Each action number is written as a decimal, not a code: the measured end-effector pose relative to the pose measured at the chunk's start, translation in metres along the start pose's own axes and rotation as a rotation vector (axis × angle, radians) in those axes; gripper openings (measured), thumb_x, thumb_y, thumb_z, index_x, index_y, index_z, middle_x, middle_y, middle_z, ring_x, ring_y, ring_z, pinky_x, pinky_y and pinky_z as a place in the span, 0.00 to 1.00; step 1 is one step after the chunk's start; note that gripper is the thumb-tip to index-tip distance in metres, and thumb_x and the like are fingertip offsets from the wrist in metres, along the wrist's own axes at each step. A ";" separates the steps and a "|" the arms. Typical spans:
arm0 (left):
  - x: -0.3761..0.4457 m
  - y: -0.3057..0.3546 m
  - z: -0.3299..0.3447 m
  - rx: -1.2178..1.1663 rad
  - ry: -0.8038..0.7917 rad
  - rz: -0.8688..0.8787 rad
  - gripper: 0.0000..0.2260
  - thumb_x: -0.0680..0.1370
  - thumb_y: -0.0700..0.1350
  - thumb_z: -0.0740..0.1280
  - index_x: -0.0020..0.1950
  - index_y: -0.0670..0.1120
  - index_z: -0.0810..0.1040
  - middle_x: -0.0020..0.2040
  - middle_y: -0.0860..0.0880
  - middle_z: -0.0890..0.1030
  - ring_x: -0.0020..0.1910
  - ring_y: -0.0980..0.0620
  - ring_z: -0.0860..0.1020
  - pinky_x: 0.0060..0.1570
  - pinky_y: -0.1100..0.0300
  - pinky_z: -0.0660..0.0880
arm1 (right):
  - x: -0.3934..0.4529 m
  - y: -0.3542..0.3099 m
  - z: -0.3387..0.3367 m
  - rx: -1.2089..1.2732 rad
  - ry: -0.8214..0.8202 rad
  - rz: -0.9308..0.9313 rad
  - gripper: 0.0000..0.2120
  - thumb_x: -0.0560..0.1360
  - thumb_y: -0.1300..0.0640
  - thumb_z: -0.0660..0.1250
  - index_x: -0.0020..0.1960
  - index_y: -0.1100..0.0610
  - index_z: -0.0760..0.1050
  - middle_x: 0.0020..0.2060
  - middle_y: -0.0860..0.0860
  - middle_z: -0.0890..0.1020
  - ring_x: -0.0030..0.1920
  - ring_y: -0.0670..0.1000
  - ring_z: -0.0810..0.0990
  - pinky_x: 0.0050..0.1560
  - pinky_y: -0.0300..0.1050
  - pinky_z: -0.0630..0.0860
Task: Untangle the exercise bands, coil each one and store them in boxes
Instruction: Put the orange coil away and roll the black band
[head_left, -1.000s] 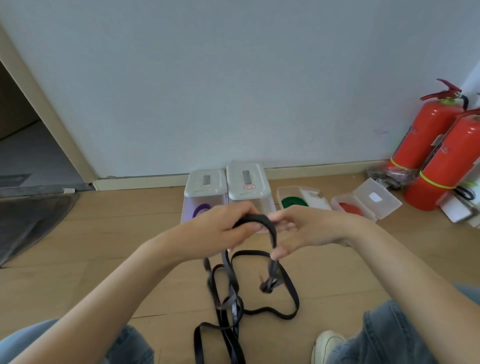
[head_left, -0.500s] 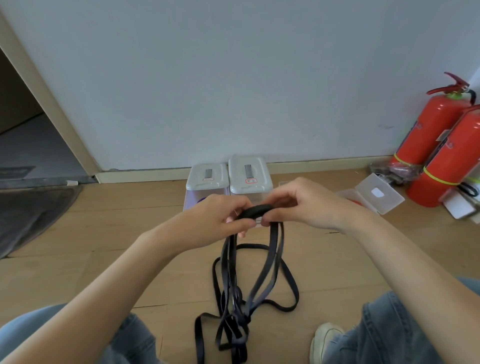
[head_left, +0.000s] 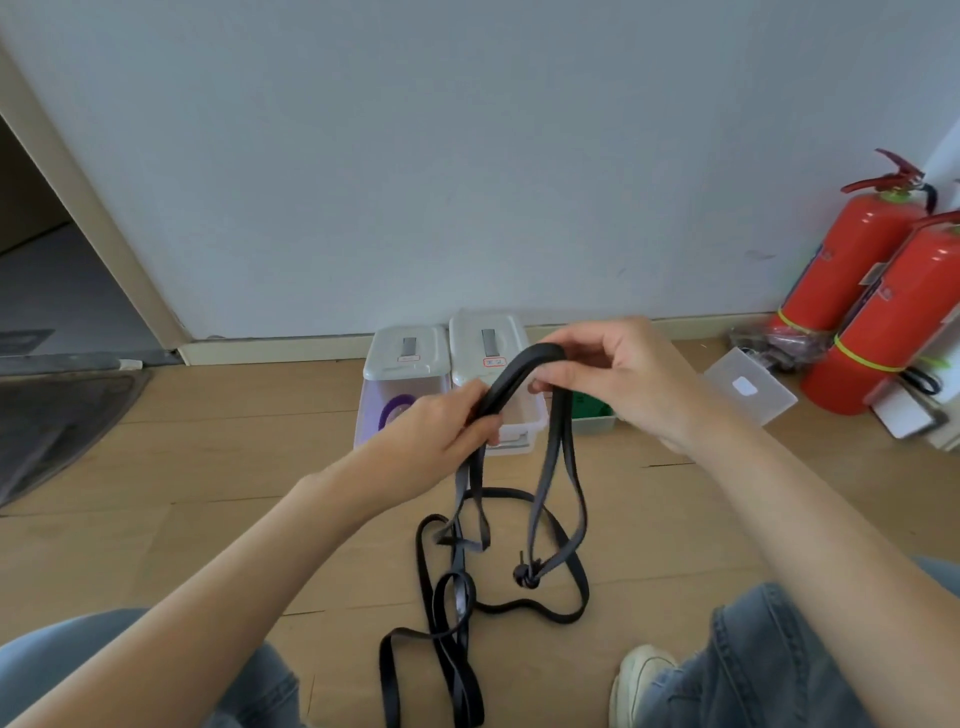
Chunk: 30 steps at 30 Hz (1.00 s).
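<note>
- Two hands hold one black exercise band (head_left: 524, 371) above the wooden floor (head_left: 208, 452).
- Your left hand (head_left: 436, 441) grips the lower end of the raised loop, fingers curled round the strap.
- Your right hand (head_left: 608, 374) pinches the top of the loop between thumb and fingers, higher than the left hand.
- Below the hands, the band's strands hang down to a loose tangle on the floor between your knees; a small knot (head_left: 525, 574) shows in one hanging strand.
- Two lidded boxes (head_left: 405, 358) stand side by side at the wall behind the hands; the left one holds a purple band (head_left: 395, 408).
- To their right, an open box holds a green band (head_left: 589, 408), partly hidden by your right hand.
- Two red fire extinguishers (head_left: 852, 270) stand at the far right.
</note>
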<state>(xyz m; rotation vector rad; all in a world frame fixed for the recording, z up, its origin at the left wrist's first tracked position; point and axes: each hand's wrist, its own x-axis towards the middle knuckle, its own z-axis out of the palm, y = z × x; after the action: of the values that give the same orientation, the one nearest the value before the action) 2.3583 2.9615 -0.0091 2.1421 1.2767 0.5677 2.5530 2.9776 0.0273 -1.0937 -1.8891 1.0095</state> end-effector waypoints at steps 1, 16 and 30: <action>0.000 -0.003 0.002 0.017 -0.012 -0.024 0.03 0.81 0.45 0.57 0.51 0.47 0.69 0.48 0.49 0.81 0.47 0.53 0.79 0.52 0.53 0.75 | -0.001 0.000 -0.002 0.039 0.029 0.002 0.06 0.72 0.64 0.69 0.46 0.54 0.81 0.39 0.51 0.85 0.43 0.46 0.84 0.50 0.37 0.79; -0.009 0.023 -0.014 0.045 0.016 0.127 0.06 0.81 0.47 0.55 0.48 0.49 0.70 0.38 0.51 0.75 0.36 0.51 0.73 0.38 0.54 0.72 | -0.001 -0.002 0.013 0.046 -0.261 0.132 0.18 0.66 0.54 0.75 0.54 0.49 0.75 0.42 0.50 0.85 0.46 0.45 0.82 0.55 0.42 0.76; -0.014 0.001 -0.022 -0.175 0.137 0.114 0.10 0.81 0.42 0.55 0.44 0.53 0.71 0.29 0.56 0.70 0.27 0.59 0.71 0.30 0.70 0.68 | -0.009 0.003 -0.006 0.139 -0.302 0.190 0.15 0.69 0.63 0.72 0.52 0.56 0.70 0.40 0.53 0.85 0.40 0.52 0.83 0.49 0.45 0.78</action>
<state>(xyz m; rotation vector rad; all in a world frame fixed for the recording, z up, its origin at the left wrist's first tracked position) 2.3391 2.9546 0.0064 2.0685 1.1344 0.8544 2.5629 2.9721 0.0259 -1.1029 -1.9368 1.4618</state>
